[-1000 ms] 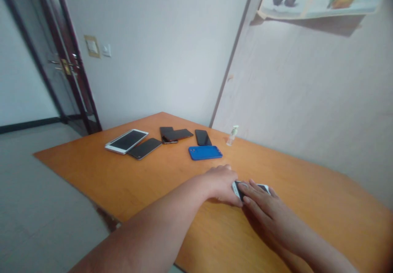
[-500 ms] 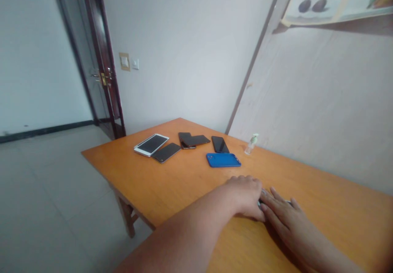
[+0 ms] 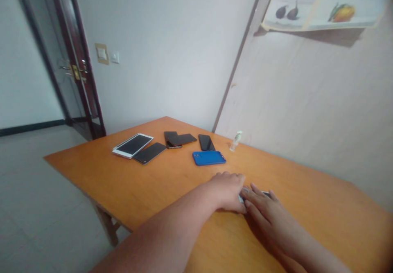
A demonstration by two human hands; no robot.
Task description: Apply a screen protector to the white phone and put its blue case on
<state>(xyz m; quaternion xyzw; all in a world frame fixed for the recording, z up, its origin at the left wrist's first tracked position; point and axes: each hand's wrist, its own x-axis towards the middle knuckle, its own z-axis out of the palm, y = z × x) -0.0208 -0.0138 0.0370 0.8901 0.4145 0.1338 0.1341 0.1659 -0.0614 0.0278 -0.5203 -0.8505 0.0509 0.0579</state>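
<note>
A: Where is the phone [image 3: 266, 193]?

B: On or just above the wooden table [image 3: 153, 187], mostly hidden: the left hand [image 3: 229, 192] grips one end while the right hand [image 3: 264, 208] lies flat across it, fingers extended. Whether it touches wood, I cannot tell.

A: The risk?

B: A hard sideways push from the right hand could twist it from that one-ended grip, perhaps sliding it toward the blue case [image 3: 210, 159].

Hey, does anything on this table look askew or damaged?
One dark phone lies crosswise over a second phone, so that pair looks askew. No damage shows, though your right hand hides much of the white-edged phone.
</note>
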